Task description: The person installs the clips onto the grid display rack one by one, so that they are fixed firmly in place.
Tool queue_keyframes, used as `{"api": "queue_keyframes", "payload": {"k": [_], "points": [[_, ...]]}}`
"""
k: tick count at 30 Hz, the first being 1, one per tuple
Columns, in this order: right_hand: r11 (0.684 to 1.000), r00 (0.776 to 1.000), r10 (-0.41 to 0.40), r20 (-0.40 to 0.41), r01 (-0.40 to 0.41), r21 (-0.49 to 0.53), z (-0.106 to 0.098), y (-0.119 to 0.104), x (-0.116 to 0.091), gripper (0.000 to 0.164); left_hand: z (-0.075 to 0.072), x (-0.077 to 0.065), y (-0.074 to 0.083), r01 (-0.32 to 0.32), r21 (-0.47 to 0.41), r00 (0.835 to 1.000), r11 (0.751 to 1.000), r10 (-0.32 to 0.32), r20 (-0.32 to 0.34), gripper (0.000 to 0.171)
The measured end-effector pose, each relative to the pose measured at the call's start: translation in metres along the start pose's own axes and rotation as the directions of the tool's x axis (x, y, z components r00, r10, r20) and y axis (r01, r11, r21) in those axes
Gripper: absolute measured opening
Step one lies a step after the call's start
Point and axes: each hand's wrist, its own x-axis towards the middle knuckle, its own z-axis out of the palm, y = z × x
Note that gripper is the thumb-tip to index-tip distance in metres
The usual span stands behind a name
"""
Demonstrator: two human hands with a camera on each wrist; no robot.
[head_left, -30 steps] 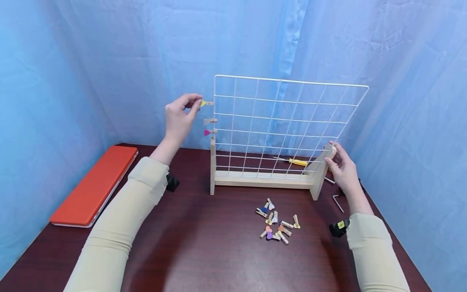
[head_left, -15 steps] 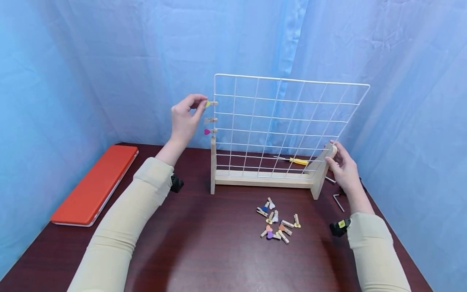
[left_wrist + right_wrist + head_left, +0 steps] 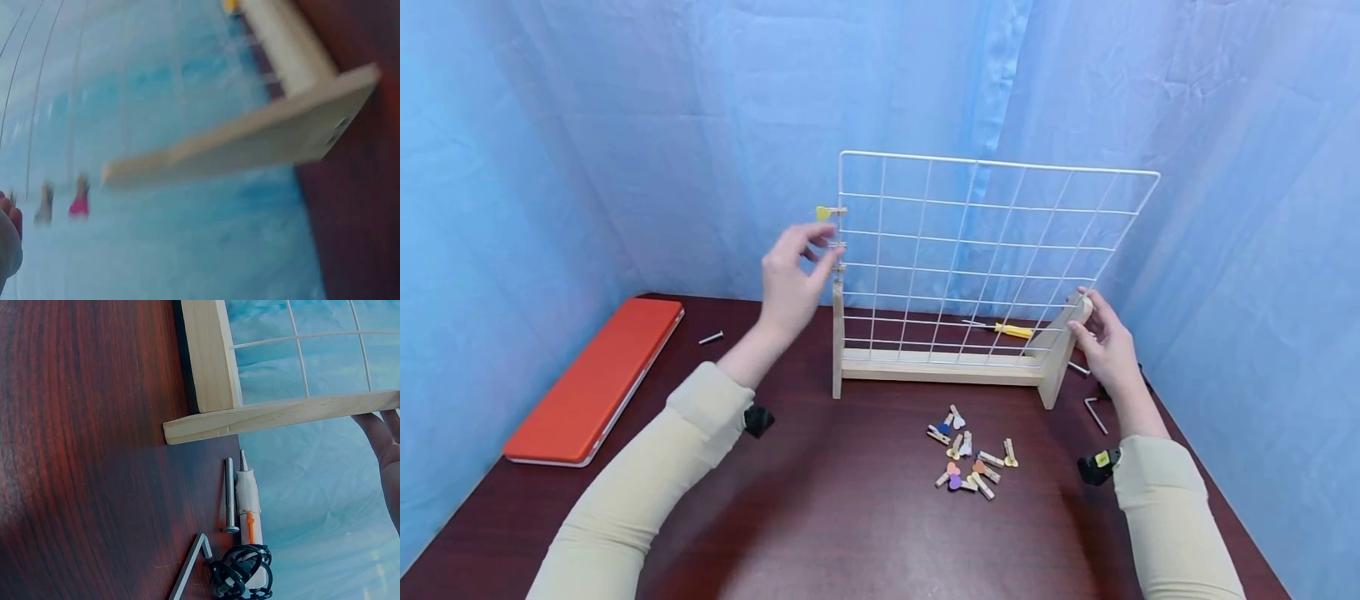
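Observation:
A white wire grid (image 3: 955, 242) stands in a wooden stand (image 3: 940, 375). On the grid's left edge sits a clothespin with a yellow heart (image 3: 823, 213). Below it two more clothespins are clipped on, a pink-heart one (image 3: 79, 205) and a greyish one (image 3: 44, 209) in the left wrist view. My left hand (image 3: 793, 271) hovers just beside them, fingers bent and thumb apart, partly hiding them in the head view; it holds nothing visible. My right hand (image 3: 1108, 346) grips the top of the stand's right side piece, which also shows in the right wrist view (image 3: 275, 419).
Several heart clothespins (image 3: 967, 454) lie scattered before the stand. A red case (image 3: 598, 379) lies at the left, with a bolt (image 3: 711, 337) near it. Behind the grid is a yellow-handled screwdriver (image 3: 1013, 331). A hex key (image 3: 1096, 415) and a black cable (image 3: 240, 572) lie at the right.
My left hand moved right with the yellow-heart clothespin to the grid's edge, let it go there, then dropped lower. A bolt near the red case came into sight. My right hand stayed put.

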Motion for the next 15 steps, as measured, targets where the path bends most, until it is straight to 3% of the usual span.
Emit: {"api": "queue_keyframes", "payload": {"k": [2, 4, 6, 8, 9, 11, 15], "points": [[1.000, 1.000, 0.004, 0.001, -0.004, -0.008, 0.000, -0.001, 0.000, 0.053, 0.009, -0.016, 0.005, 0.020, -0.005, 0.995, 1.000, -0.019, 0.101, 0.031], [1.000, 1.000, 0.009, 0.000, -0.009, -0.016, 0.000, -0.002, 0.000, 0.053, 0.019, -0.034, 0.010, 0.041, 0.004, 0.978, 0.999, -0.040, 0.206, 0.036], [1.000, 1.000, 0.012, -0.001, -0.012, -0.018, 0.001, -0.003, 0.000, 0.053, 0.029, -0.054, 0.013, 0.058, 0.027, 0.948, 0.998, -0.063, 0.313, 0.040], [1.000, 1.000, 0.013, -0.003, -0.013, -0.020, 0.001, -0.003, 0.000, 0.053, 0.041, -0.074, 0.013, 0.070, 0.048, 0.907, 0.996, -0.083, 0.413, 0.042], [1.000, 1.000, 0.011, -0.004, -0.011, -0.017, 0.001, -0.004, 0.000, 0.053, 0.047, -0.084, 0.012, 0.073, 0.047, 0.883, 0.996, -0.086, 0.461, 0.042], [1.000, 1.000, 0.007, -0.007, -0.007, -0.011, 0.002, -0.004, 0.000, 0.053, 0.058, -0.103, 0.010, 0.083, 0.040, 0.819, 0.996, -0.091, 0.566, 0.041], [1.000, 1.000, -0.002, -0.010, 0.002, -0.004, 0.001, -0.004, 0.000, 0.052, 0.078, -0.130, 0.005, 0.076, 0.024, 0.666, 0.997, -0.069, 0.743, 0.037]]}}
